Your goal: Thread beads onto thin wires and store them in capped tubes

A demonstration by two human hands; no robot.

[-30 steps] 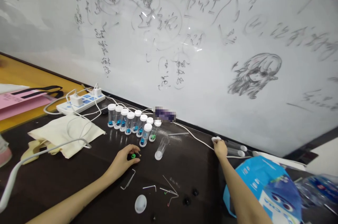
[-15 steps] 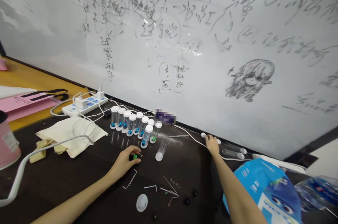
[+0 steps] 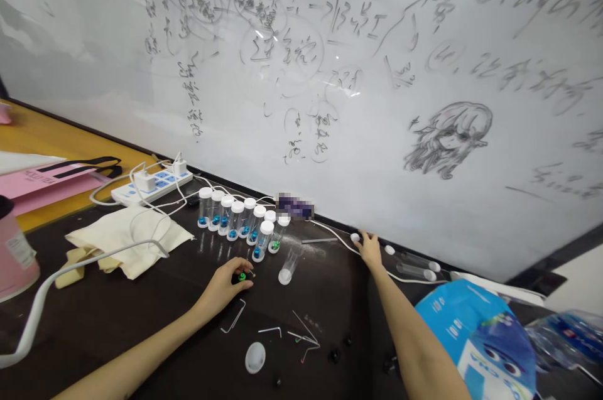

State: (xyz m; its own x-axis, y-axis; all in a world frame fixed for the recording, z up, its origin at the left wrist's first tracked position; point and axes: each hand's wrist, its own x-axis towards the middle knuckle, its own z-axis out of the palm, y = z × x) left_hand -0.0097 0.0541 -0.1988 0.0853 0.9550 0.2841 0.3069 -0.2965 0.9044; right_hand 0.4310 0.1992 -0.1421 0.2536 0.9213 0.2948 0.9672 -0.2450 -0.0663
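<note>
Green piece [image 3: 242, 276], small, sits in the curl of your left hand [image 3: 223, 282], fingers and thumb drawn narrow around it, just above the dark brown counter [image 3: 188, 359]. Your right hand [image 3: 372, 254] reaches to the foot of the whiteboard [image 3: 358, 155], fingertips right at a small white cap [image 3: 355, 237]; you cannot tell from here whether they grip it or merely touch. Second white cap [image 3: 389, 250] lies just right of that hand, with two clear tubes [image 3: 414, 272] on their sides farther right. Between your hands, nearer the left, is a loose clear tube [image 3: 289, 265] with a white end. Beyond it, nine white-capped tubes [image 3: 237, 222] stand clustered, most with blue pieces inside, one with green. Nearer you: bent metal key [image 3: 235, 318], shorter bent key [image 3: 270, 329], group of thin metal rods [image 3: 307, 340], white oval dish [image 3: 255, 358], several black bits [image 3: 335, 355]. Blue bag [image 3: 471, 324] rests beside your right forearm.
</note>
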